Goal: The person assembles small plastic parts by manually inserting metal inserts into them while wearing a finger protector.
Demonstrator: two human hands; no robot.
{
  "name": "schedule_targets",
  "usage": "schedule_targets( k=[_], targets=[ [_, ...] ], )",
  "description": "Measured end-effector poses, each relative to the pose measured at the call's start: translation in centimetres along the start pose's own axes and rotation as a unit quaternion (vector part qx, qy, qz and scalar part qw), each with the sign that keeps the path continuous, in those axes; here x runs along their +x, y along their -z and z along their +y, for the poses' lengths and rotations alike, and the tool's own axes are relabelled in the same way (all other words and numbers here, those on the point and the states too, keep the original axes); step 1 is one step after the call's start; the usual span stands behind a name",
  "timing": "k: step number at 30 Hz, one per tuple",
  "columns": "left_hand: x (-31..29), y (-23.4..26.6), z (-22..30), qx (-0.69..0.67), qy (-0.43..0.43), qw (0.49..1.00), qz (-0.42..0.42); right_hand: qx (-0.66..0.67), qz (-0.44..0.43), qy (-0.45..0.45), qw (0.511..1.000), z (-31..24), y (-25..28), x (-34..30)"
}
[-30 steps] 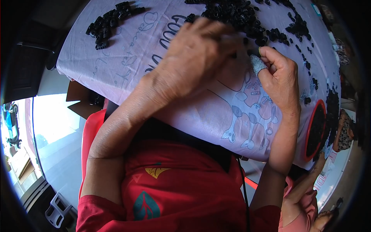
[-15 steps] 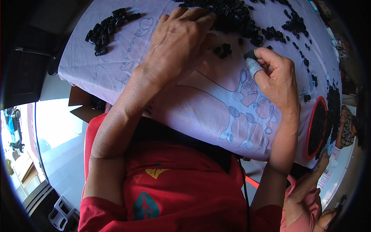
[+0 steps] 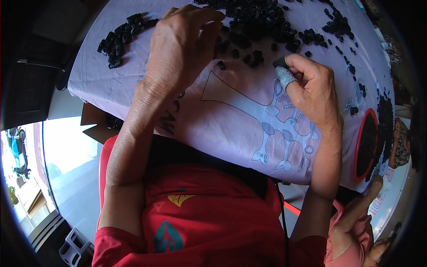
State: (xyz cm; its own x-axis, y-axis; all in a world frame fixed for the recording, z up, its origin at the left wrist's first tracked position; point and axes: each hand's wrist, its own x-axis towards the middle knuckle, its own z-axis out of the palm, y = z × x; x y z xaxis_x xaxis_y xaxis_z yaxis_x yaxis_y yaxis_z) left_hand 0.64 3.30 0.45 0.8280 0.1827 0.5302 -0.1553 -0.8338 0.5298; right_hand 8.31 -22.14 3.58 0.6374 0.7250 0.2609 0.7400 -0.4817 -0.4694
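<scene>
My left hand hovers over the table's far side, at the left edge of a big pile of small black ribbed pieces. Its fingers are bent but apart, and its underside is hidden. Just right of it lie a few loose black pieces. My right hand is held above the cloth, nearer to me than the pile. A grey fabric cover wraps its thumb, and a dark cover with a yellow rim is on the index finger. Thumb and index are pinched together; anything between them is too small to tell.
A lilac printed cloth covers the table. A smaller cluster of black pieces lies at the far left. More pieces scatter toward the right, where a red-rimmed round container holds dark contents. Another person's arm and leg show at lower right.
My left hand has drawn back leftward from the pile, uncovering loose black pieces beside it. My right hand has shifted slightly left, still pinched.
</scene>
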Motion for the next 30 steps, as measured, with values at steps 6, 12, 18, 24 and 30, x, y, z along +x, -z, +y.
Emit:
schedule_targets(
  k=[6, 12, 18, 24, 30],
  targets=[
    [-0.7, -2.4, 0.2, 0.084, -0.091, 0.992, -0.035, 0.006, -0.005, 0.02, 1.0, 0.0, -0.7, -0.1],
    [-0.9, -2.3, 0.6, 0.049, -0.076, 0.995, -0.046, 0.02, 0.009, 0.041, 0.999, -0.3, -0.9, 0.0],
    [-0.9, -1.7, 0.7, -0.008, -0.042, 0.997, -0.062, 0.015, 0.013, 0.06, 0.998, -0.4, -1.1, -0.1],
    [-0.8, -0.8, 1.4, -0.172, 0.044, 0.981, -0.074, 0.059, 0.034, 0.05, 0.996, -0.5, -1.0, -0.1],
    [-1.1, -1.0, 1.7, -0.436, 0.114, 0.883, -0.13, 0.104, 0.06, 0.062, 0.991, -0.1, -1.2, -0.1]
  ],
)
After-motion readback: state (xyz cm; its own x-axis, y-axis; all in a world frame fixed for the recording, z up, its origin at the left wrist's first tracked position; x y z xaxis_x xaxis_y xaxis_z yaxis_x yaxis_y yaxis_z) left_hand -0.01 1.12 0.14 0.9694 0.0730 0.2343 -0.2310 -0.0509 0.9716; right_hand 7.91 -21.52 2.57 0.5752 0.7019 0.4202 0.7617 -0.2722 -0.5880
